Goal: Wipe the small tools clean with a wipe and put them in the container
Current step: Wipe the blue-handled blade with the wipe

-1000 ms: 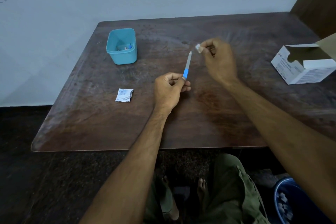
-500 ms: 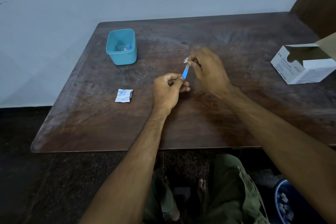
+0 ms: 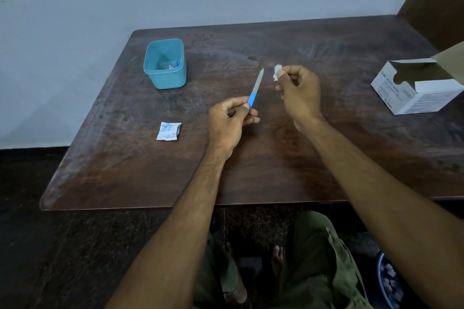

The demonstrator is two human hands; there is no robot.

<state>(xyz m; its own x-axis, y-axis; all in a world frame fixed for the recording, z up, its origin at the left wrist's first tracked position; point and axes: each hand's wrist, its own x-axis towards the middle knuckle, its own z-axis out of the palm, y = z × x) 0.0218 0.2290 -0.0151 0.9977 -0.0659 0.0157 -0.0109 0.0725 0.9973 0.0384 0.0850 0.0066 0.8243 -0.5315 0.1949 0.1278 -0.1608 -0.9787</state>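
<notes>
Right now the left hand [image 3: 229, 121] pinches the blue handle of a small tool [image 3: 255, 89], a slim file-like blade, between thumb and fingers above the middle of the table [image 3: 251, 170]. The tool tilts up and away, its pale tip pointing toward the far edge. Just beside that tip, but apart from it, the right hand [image 3: 300, 94] has its fingers curled and pinches a crumpled white wipe [image 3: 277, 72] between thumb and forefinger; the wipe sticks out on the side nearest the tool.

Toward the far left corner stands the container [image 3: 165, 65], a teal tub with no lid on it, with a few small items lying at its bottom, one with a blue part; I cannot tell exactly what they are. Nearer the front, left of the left hand, a torn white sachet [image 3: 168, 131] lies flat on the wood. At the right edge sits a white cardboard box [image 3: 416, 93] with its flap raised and its top torn open.

Below the near edge, the person's knees in green trousers and bare feet show, and at the lower right there is the rim of a blue bin [image 3: 384, 281] holding pale scraps.
</notes>
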